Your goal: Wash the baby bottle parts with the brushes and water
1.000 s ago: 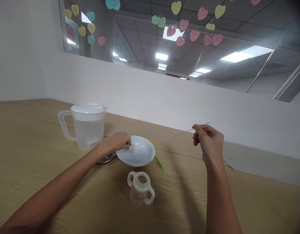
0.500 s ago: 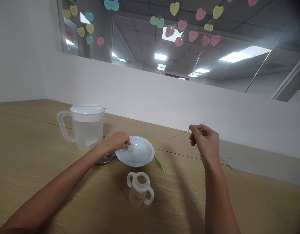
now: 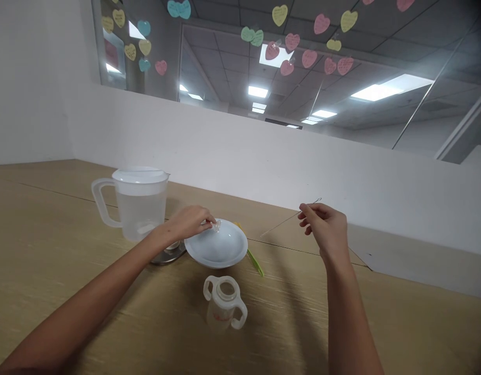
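Note:
My left hand is closed, pinching a small clear piece, perhaps a bottle teat, over the far left of a white bowl. My right hand, to the right and raised above the table, grips a thin wire straw brush. The brush slants down to the left, its looped end sticking up past my fingers. In front of the bowl stands a translucent baby bottle with two side handles and an uncovered top.
A lidded plastic pitcher holding water stands at the left. Partly behind my left forearm lies a round metal dish with something in it. A yellow-green strip-like tool lies by the bowl's right side. A white wall rises behind the table.
My left hand has moved slightly right and up with the clear piece, which now sits nearer the bowl's far rim. My right hand and the brush have shifted a little left and down.

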A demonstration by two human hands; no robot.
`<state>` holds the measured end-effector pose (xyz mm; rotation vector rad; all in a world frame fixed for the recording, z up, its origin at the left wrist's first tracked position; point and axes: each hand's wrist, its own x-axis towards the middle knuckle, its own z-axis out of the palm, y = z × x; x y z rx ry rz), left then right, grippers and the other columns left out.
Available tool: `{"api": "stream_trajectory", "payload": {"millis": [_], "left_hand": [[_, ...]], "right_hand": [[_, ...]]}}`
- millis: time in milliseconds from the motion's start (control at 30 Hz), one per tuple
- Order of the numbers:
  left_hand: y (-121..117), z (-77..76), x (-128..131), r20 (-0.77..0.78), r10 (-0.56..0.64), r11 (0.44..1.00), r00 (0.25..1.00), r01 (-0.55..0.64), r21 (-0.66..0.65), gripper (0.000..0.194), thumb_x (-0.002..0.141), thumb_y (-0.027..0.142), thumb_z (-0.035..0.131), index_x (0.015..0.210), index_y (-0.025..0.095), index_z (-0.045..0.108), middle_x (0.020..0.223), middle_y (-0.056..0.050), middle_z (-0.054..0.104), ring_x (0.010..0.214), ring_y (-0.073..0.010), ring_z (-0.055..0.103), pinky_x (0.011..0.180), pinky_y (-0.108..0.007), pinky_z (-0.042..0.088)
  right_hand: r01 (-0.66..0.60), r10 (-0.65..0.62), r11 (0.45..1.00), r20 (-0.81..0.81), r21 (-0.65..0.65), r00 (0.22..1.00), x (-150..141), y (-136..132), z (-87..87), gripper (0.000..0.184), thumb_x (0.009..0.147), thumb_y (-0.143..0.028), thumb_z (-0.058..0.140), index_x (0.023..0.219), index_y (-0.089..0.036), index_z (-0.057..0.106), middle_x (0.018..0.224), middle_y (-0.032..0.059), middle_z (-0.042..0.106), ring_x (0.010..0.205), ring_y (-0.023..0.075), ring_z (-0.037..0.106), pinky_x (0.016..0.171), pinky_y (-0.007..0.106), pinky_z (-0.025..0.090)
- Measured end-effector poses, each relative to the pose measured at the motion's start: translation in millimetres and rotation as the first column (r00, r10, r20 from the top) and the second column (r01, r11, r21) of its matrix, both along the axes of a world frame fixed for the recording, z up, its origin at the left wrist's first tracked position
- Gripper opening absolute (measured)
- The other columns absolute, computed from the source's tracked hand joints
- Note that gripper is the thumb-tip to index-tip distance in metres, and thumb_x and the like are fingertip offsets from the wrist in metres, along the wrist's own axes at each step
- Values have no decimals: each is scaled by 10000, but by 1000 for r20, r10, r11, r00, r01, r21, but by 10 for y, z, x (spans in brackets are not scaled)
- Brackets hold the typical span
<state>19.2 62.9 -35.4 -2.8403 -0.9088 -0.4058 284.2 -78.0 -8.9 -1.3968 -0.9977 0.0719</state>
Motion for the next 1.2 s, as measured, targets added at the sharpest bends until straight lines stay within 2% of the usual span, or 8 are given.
{"api": "stream_trajectory", "payload": {"millis": [133, 300, 467, 667, 833, 967, 1100, 1200], "left_hand": [[-55, 56, -20, 121, -42, 997, 992, 34, 67, 293, 876, 327, 416, 1012, 251, 665, 988, -15, 672, 851, -174, 599, 663, -235, 390], [-115, 92, -24, 315, -64, 995, 947, 35, 98, 295, 879, 327, 415, 1027, 233, 652, 941, -17, 674, 782, -151, 600, 637, -228, 406], [-185, 128, -7, 494, -49, 998, 868, 64, -13, 317, 860, 369, 431, 1020, 199, 646, 959, -31, 674, 753, -148, 605, 658, -235, 461], [-278, 176, 17, 643, -64, 959, 763, 225, -172, 320, 854, 385, 431, 972, 175, 644, 976, -29, 673, 855, -165, 604, 739, -249, 480], [-298, 163, 22, 691, -70, 919, 720, 316, -237, 292, 843, 358, 461, 964, 161, 639, 974, -34, 670, 906, -177, 593, 788, -261, 459], [-315, 134, 37, 689, -69, 879, 721, 371, -300, 293, 832, 370, 483, 944, 153, 645, 965, -43, 667, 904, -185, 588, 779, -268, 457], [-351, 123, 65, 679, -114, 860, 725, 414, -298, 242, 819, 332, 508, 888, 160, 665, 933, -36, 666, 907, -177, 581, 810, -267, 441], [-374, 123, 87, 675, -147, 862, 723, 429, -271, 213, 809, 315, 529, 861, 165, 671, 910, -34, 659, 886, -168, 577, 801, -262, 436]], "right_hand": [[-40, 43, 987, 17, -156, 999, 56, 90, -88, 226, 644, -331, 615, 692, -111, 631, 679, 86, 641, 575, 158, 595, 388, 202, 435], [-139, 137, 953, -25, -268, 990, 107, 214, -219, 166, 638, -270, 606, 698, -115, 614, 662, 75, 640, 637, 172, 620, 482, 233, 508], [-274, 270, 901, -60, -338, 961, 87, 308, -307, 136, 640, -223, 600, 737, -129, 583, 683, 57, 638, 651, 150, 618, 540, 237, 525], [-380, 408, 801, -43, -462, 912, -149, 501, -505, 69, 660, -132, 530, 709, -133, 579, 631, 29, 624, 575, 115, 592, 510, 211, 498], [-302, 383, 776, 33, -554, 923, -307, 723, -777, 102, 657, -80, 492, 678, -123, 581, 564, 12, 593, 428, 90, 524, 399, 190, 416], [-189, 317, 785, 121, -590, 941, -317, 792, -924, 172, 657, -99, 511, 793, -119, 616, 689, 37, 641, 421, 90, 528, 385, 194, 382], [-93, 261, 810, 214, -580, 941, -289, 768, -930, 191, 688, -177, 540, 845, -136, 640, 844, 72, 661, 571, 129, 592, 500, 231, 439], [-54, 234, 844, 274, -534, 933, -292, 709, -810, 163, 702, -213, 556, 813, -150, 657, 892, 92, 662, 812, 201, 612, 691, 295, 460]]}}
